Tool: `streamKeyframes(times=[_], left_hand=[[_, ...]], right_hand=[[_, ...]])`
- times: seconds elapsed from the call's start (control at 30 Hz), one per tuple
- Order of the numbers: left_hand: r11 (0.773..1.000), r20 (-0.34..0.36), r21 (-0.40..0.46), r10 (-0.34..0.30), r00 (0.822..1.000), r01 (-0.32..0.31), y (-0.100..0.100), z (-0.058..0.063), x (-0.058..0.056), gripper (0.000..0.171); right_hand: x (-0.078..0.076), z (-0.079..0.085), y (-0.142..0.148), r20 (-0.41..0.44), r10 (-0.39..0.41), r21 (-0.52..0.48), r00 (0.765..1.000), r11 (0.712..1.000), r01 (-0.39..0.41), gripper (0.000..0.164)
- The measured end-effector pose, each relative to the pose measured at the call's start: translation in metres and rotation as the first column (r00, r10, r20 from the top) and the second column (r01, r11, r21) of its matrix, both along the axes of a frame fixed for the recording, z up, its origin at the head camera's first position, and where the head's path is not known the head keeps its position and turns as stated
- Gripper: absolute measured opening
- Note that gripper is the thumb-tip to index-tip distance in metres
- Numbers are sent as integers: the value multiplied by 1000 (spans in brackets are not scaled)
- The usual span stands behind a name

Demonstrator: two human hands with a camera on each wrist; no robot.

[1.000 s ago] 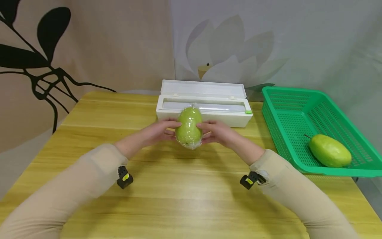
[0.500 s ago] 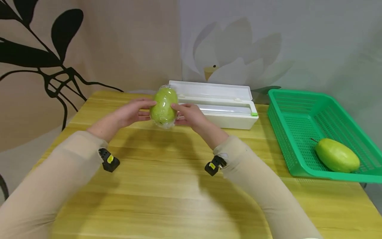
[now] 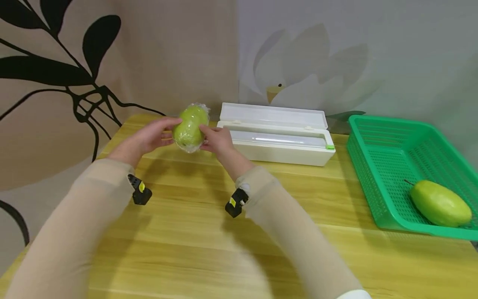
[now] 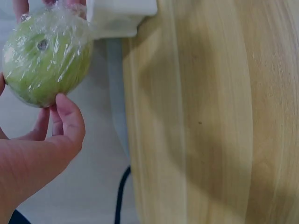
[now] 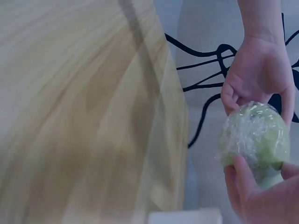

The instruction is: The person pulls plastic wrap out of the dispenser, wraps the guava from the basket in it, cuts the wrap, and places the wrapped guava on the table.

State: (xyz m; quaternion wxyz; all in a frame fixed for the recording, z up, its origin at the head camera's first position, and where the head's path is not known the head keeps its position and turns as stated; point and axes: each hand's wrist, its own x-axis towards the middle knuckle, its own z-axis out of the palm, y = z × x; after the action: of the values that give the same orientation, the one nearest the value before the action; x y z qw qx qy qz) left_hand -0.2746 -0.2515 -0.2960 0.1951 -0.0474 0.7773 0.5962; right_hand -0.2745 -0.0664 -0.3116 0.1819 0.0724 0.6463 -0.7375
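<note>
A green pear wrapped in clear cling film is held up above the table's back left part, tilted with its upper end to the right. My left hand grips its left side, while my right hand pinches the right side between thumb and fingers. In the left wrist view the film is bunched and wrinkled over the pear, and a dark spot shows at its end. The right wrist view has both hands at the pear, the film glossy and creased. To the right stands a white cling film dispenser, lid up, roll visible inside.
A green plastic basket stands at the table's right side, with a second green pear lying in it. Behind the wooden table hangs a backdrop printed with leaves and petals.
Both hands have carried the wrapped pear from in front of the dispenser to the left and slightly up, and its upper end has tipped rightward. The head view has turned a little left.
</note>
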Motion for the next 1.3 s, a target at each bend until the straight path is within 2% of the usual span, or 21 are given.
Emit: streamKeyframes(times=[0.1,0.27,0.47,0.67,0.87,1.0,1.1,1.2,1.23,1.3], left_hand=[[1000,8,-2,29,1000,-29,0,-7,-3,58],[999,38,-19,52,998,-51,0,-21,-4,68],[997,57,-9,80,995,-79,0,-37,-4,67],[995,46,-56,80,996,-77,-1,-48,-3,65],[994,48,-52,99,994,-96,-2,-58,0,62],[992,26,-41,122,992,-120,1,-61,1,62],[989,17,-47,143,990,-142,3,-61,2,64],[975,-19,-85,205,979,-205,5,-58,3,66],[965,-46,-92,243,969,-247,6,-57,4,65],[934,-110,-108,328,938,-340,8,-52,4,62]], right_hand=[[-1,-7,-7,24,4,-33,1000,999,-3,50],[-2,-19,-15,45,80,-122,996,990,-74,56],[-1,-32,-20,54,181,-193,982,967,-167,62],[0,-44,-24,65,204,-187,977,964,-188,65],[4,-53,-26,85,241,-164,967,960,-225,67],[4,-55,-27,97,234,-170,967,962,-215,67],[5,-53,-24,116,239,-130,964,966,-224,67],[9,-47,-14,142,258,-48,956,966,-254,69],[10,-45,-10,145,266,-17,953,964,-266,69],[12,-39,2,136,290,39,947,954,-297,69]])
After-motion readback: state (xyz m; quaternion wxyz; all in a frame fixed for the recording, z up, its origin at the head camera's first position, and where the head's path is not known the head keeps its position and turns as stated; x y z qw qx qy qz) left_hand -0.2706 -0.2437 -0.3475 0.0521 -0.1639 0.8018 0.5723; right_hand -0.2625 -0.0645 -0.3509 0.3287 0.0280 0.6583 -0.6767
